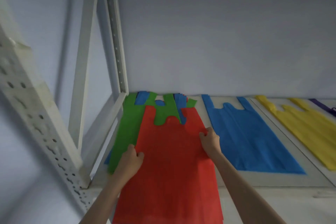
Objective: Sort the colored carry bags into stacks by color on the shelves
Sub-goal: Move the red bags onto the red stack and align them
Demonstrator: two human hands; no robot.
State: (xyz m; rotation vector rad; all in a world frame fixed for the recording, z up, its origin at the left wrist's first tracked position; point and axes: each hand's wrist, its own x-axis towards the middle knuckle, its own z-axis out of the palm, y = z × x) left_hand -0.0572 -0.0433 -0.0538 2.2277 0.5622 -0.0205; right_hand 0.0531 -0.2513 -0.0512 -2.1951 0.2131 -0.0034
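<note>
Hands at work on the shelf (pixel 241 181), seen from the head camera: both grip one red bag (pixel 169 160) that lies flat and hangs over the shelf's front edge. The left hand (pixel 131 159) pinches the bag's left edge, thumb and curled fingers closed on the fabric. The right hand (pixel 209 139) pinches the right edge further back, fingers curled over it.

Under the red bag and out past the left hand lies a green bag (pixel 127 132), its handles reaching the back wall (pixel 218 42) beyond both hands. Bits of blue bags (pixel 141 97) show among those handles, mixed into the same pile.

Just beside the right hand, on its outer side, a blue bag (pixel 251 132) lies flat by itself, apart from the red one. Further out the same way lies a yellow bag (pixel 309 129), and past that a strip of purple bag (pixel 321 106) at the frame edge.

Beyond the left hand stand the white perforated uprights (pixel 116 38) of the rack.
</note>
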